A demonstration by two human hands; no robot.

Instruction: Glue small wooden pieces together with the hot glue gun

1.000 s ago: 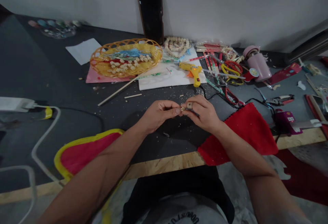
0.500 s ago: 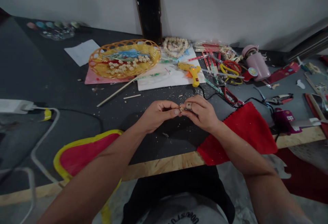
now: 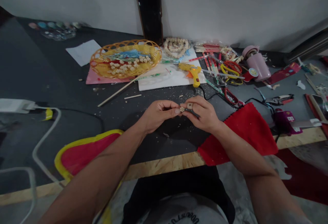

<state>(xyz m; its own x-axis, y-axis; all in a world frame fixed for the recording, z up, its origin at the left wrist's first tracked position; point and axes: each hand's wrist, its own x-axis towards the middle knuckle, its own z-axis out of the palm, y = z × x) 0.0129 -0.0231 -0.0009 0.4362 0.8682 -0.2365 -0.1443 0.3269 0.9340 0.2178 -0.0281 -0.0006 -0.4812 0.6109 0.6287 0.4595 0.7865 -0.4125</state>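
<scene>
**Inspector:** While the head view is up at your station, report the hands.

**Operator:** I see both hands held just above the dark grey table top (image 3: 64, 91), near its bare wooden front edge. They meet fingertip to fingertip.

**Inspector:** Left hand?

**Operator:** The left hand (image 3: 159, 114) has thumb and forefinger pinched narrow on a small pale flower-shaped piece (image 3: 182, 109). Its other fingers are curled into the palm.

**Inspector:** Right hand?

**Operator:** The right hand (image 3: 203, 114) is closed round a thin dark tool (image 3: 193, 113), which lies slantwise under the fingers with one end towards the piece. I cannot tell whether that end touches it. One finger carries a tan band, and I cannot make out what the band is.

**Inspector:** Location of the piece?

**Operator:** It sits between the two hands, clear of the table. It is nearer to me than the yellow plastic glue gun (image 3: 191, 70) and well apart from the yellow woven oval basket (image 3: 102, 55), which holds more pale pieces.

**Inspector:** Surroundings?

**Operator:**
- A red felt cloth (image 3: 246, 131) lies just beside the right wrist and hangs over the table edge.
- A red pad with a yellow border (image 3: 84, 149) lies under the left forearm.
- The glue gun rests on a white sheet (image 3: 169, 77), and a long wooden stick (image 3: 119, 90) lies to the left of that sheet.
- A black phone (image 3: 150, 12) leans upright against the wall behind the basket.
- A pink lidded cup (image 3: 257, 65) stands far right, with red-handled scissors (image 3: 232, 96) lying between it and the right hand.
- Pale crumbs are scattered on the table beneath both hands.
</scene>
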